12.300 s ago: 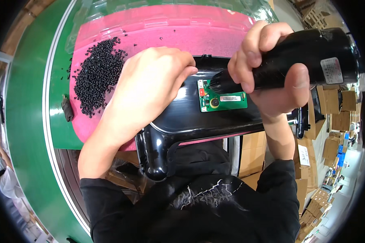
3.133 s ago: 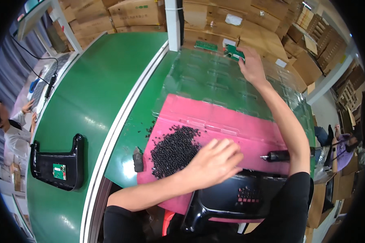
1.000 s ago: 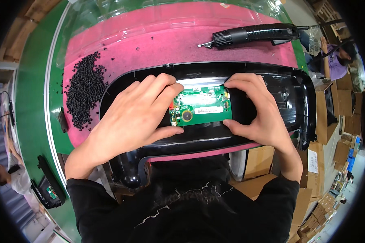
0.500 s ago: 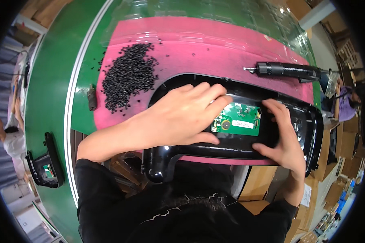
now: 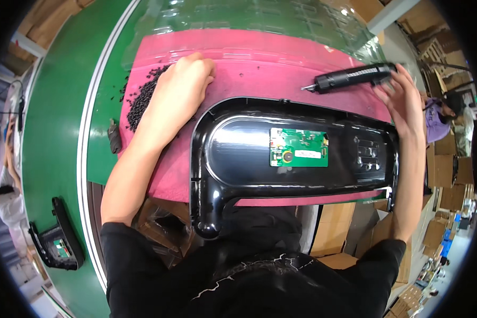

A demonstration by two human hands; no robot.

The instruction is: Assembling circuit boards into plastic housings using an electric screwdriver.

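A black plastic housing (image 5: 244, 172) lies open side up before me, with a green circuit board (image 5: 299, 147) inside it. My left hand (image 5: 185, 82) is at the right side of a pile of small black screws (image 5: 141, 103). Its fingers are curled down, and whatever they pinch is hidden beneath them. Past the housing's far right side, my right hand (image 5: 405, 100) has its fingers at the back end of a black electric screwdriver (image 5: 347, 78). The screwdriver's bit points left and its back end is tilted away from me.
A pink mat (image 5: 164, 183) covers part of the green table (image 5: 55, 138). Clear plastic trays (image 5: 238, 21) lie along the far side. A small dark wrapped object (image 5: 114, 137) rests left of the screws. Another black housing (image 5: 55, 233) lies far left. People sit at both sides.
Both hands have left the circuit board and housing. My left hand moved to the screws, my right to the screwdriver, whose back end has swung away from me.
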